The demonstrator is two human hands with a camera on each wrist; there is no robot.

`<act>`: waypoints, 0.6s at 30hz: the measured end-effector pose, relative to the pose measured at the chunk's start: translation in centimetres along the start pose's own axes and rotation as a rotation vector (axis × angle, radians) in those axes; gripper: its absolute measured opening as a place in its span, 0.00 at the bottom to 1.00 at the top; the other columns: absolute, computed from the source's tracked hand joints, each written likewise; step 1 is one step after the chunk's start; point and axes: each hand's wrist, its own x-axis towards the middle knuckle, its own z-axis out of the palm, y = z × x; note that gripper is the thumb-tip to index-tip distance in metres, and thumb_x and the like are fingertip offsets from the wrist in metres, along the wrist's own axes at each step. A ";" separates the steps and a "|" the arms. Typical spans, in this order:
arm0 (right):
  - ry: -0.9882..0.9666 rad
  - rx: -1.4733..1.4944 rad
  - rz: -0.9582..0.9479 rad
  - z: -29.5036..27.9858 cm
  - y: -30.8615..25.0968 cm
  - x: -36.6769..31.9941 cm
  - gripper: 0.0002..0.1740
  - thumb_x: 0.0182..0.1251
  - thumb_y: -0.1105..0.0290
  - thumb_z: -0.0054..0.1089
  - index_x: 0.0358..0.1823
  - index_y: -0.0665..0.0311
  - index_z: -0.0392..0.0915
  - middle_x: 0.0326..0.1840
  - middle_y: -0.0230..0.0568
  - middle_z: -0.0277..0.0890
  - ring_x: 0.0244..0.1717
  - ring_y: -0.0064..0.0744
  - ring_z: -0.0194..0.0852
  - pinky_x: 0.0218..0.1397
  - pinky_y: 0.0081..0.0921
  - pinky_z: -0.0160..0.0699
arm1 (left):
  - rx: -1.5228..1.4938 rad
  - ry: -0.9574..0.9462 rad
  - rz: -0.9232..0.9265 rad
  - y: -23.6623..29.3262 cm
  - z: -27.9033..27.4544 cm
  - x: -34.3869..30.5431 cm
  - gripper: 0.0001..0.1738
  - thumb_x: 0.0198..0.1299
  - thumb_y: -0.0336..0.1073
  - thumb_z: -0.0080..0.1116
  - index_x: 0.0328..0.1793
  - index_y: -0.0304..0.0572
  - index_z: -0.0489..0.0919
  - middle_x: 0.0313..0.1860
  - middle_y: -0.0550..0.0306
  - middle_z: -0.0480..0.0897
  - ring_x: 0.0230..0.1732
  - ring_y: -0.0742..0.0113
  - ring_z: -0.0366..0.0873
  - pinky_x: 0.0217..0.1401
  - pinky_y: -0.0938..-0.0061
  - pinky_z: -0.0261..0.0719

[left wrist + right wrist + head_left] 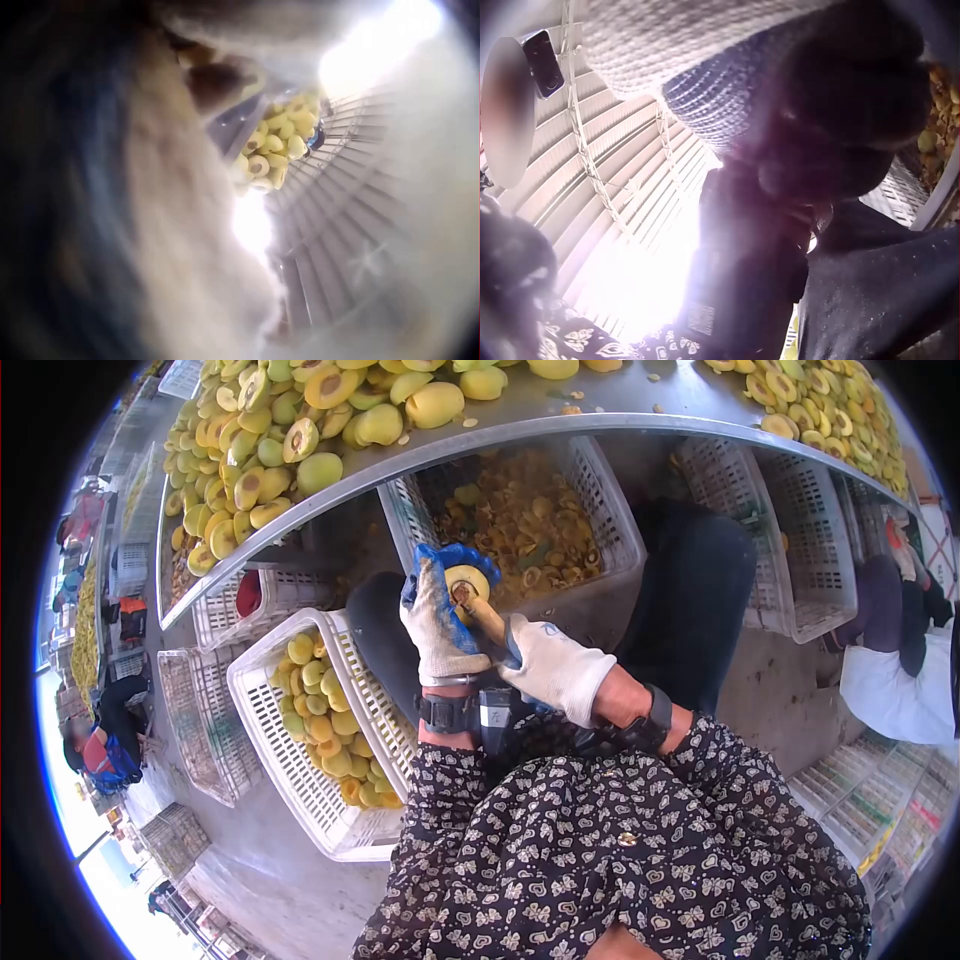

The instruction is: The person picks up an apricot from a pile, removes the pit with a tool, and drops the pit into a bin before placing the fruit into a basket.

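Observation:
Both hands wear pale knitted gloves, and blue coating shows on the left one. My left hand (436, 622) grips a halved yellow fruit (465, 582), its cut face and brown centre turned up. A wooden-handled tool (487, 619) is held in my right hand (558, 666), and its working end meets the brown centre of the fruit. That end is hidden, so I cannot tell its shape. In the left wrist view, a blurred glove (187, 240) fills much of the picture. The right wrist view shows knitted glove fabric (697, 52) and dark, shadowed fingers.
A metal-edged table (560, 426) ahead bears heaps of halved fruit (320, 435). Beneath it, between the knees, a white crate (620, 535) holds fruit scraps. Another crate (290, 770) with yellow-green fruit stands left. Other crates (815, 550) and another person (900, 670) are at right.

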 end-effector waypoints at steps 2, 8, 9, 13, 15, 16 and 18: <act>-0.106 0.145 0.087 -0.8 -0.1 0.2 0.16 0.62 0.67 0.54 0.43 0.74 0.69 0.36 0.59 0.77 0.38 0.54 0.78 0.42 0.38 0.75 | 0.110 0.031 -0.062 -0.6 -1.1 0.5 0.21 0.66 0.49 0.50 0.39 0.33 0.77 0.33 0.50 0.80 0.31 0.56 0.80 0.38 0.62 0.83; -0.065 -0.071 0.136 -0.1 0.2 0.7 0.16 0.62 0.66 0.54 0.46 0.72 0.71 0.40 0.59 0.78 0.44 0.55 0.77 0.47 0.38 0.74 | -0.037 0.103 -0.069 -1.2 0.0 -0.1 0.22 0.65 0.49 0.52 0.40 0.32 0.76 0.34 0.49 0.80 0.32 0.55 0.80 0.37 0.62 0.83; -0.065 -0.069 0.138 0.2 0.6 0.9 0.16 0.62 0.66 0.54 0.46 0.72 0.71 0.40 0.59 0.78 0.44 0.55 0.77 0.47 0.38 0.74 | -0.035 0.103 -0.071 -1.4 -0.3 -0.1 0.22 0.65 0.49 0.52 0.40 0.32 0.76 0.34 0.49 0.80 0.32 0.55 0.80 0.37 0.62 0.83; -0.228 0.172 0.136 -0.6 1.1 1.7 0.14 0.63 0.65 0.54 0.44 0.68 0.71 0.31 0.46 0.76 0.29 0.39 0.77 0.32 0.30 0.75 | -0.021 0.115 -0.051 -1.9 -1.0 -0.4 0.20 0.64 0.47 0.54 0.39 0.32 0.77 0.32 0.50 0.81 0.31 0.58 0.81 0.35 0.65 0.83; -0.398 0.404 0.209 -1.1 1.1 1.8 0.13 0.64 0.63 0.54 0.43 0.64 0.71 0.25 0.38 0.74 0.21 0.29 0.74 0.23 0.24 0.74 | -0.074 0.088 -0.053 -2.1 -1.3 -0.1 0.18 0.63 0.45 0.56 0.38 0.33 0.79 0.30 0.50 0.82 0.29 0.60 0.81 0.33 0.67 0.83; -0.424 0.577 0.268 -0.8 1.3 1.4 0.11 0.64 0.63 0.54 0.41 0.63 0.70 0.23 0.33 0.71 0.18 0.22 0.69 0.20 0.19 0.70 | -0.012 0.075 -0.073 -2.3 -2.1 0.0 0.19 0.64 0.46 0.54 0.38 0.33 0.78 0.30 0.50 0.81 0.29 0.58 0.81 0.34 0.66 0.83; -0.455 0.830 0.319 -1.1 1.2 1.1 0.09 0.67 0.63 0.54 0.38 0.61 0.70 0.21 0.28 0.68 0.16 0.15 0.63 0.16 0.14 0.64 | 0.087 0.051 -0.142 -1.5 -2.3 0.6 0.20 0.64 0.47 0.54 0.37 0.33 0.77 0.28 0.49 0.80 0.27 0.58 0.80 0.31 0.67 0.82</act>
